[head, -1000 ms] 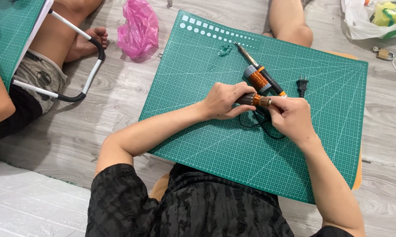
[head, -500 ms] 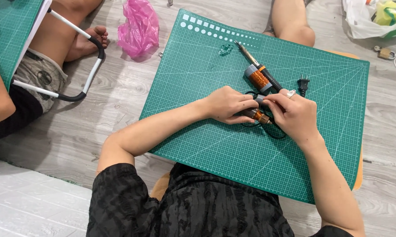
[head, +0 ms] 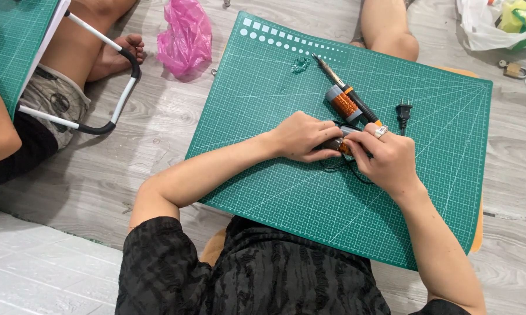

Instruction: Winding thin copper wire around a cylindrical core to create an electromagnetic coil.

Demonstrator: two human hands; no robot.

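A small dark part (head: 337, 144) is pinched between the left hand (head: 301, 137) and right hand (head: 385, 157), both grips closed on it, low over the mat (head: 274, 87). Just beyond the grip lies the soldering iron (head: 347, 99); its cord (head: 339, 166) is best kept slack.

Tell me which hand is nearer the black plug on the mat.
Right. The right hand sits just below and left of the black plug; the left hand is farther left, beyond the small part both hands hold.
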